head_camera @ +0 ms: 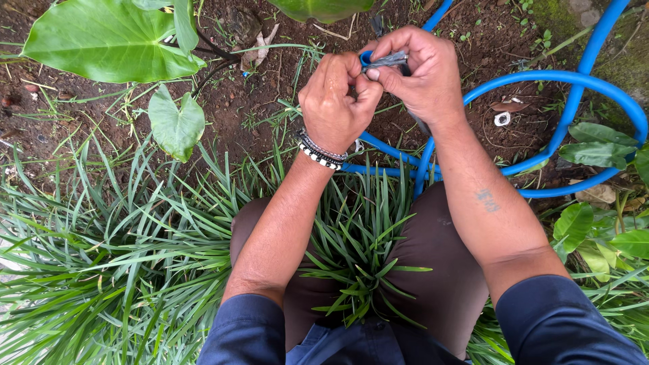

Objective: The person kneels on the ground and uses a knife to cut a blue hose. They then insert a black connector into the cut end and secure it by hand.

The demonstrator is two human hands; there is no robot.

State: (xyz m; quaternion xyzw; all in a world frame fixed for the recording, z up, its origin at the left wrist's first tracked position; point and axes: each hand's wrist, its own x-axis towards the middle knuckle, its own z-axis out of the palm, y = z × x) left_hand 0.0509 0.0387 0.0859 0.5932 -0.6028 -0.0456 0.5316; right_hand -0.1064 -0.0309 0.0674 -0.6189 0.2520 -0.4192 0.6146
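My left hand [336,101] is closed around the end of a blue hose [574,94], with a beaded bracelet on its wrist. My right hand [419,67] pinches a small grey metal piece [387,61] against the hose end, right next to the left thumb. Both hands meet over bare soil, above my knees. The hose loops away to the right and back under my right forearm. What exactly the grey piece is stays unclear, as fingers cover most of it.
Long grass-like plants [122,257] fill the foreground around my brown trousers. Large heart-shaped leaves [108,40] hang at the upper left. Smaller leafy plants [602,230] grow at the right. A small white ring [502,119] lies on the soil inside the hose loop.
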